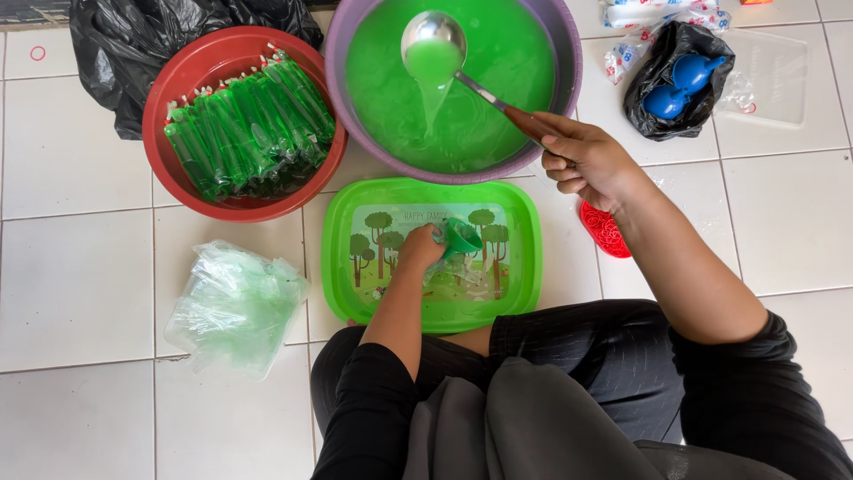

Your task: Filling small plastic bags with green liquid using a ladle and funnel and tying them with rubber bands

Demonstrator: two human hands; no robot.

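White floor tiles [80, 293] carry a purple basin [569, 53] of bright green liquid. Above it, the right hand [582, 160] has its fingers wrapped round a shiny metal ladle [433, 44], brimful and dribbling green. The left hand [419, 249] grips a small green funnel [460, 238] over a green tray [524, 267].

Bright, even daylight fills the view, and the white tiled floor [80, 293] reflects it softly. Shadows are faint and short, lying close under the rims of the basins. A pale sheen sits on the metal ladle [433, 40] toward twelve o'clock. Focus is sharp throughout; tile lines bend slightly near the edges.
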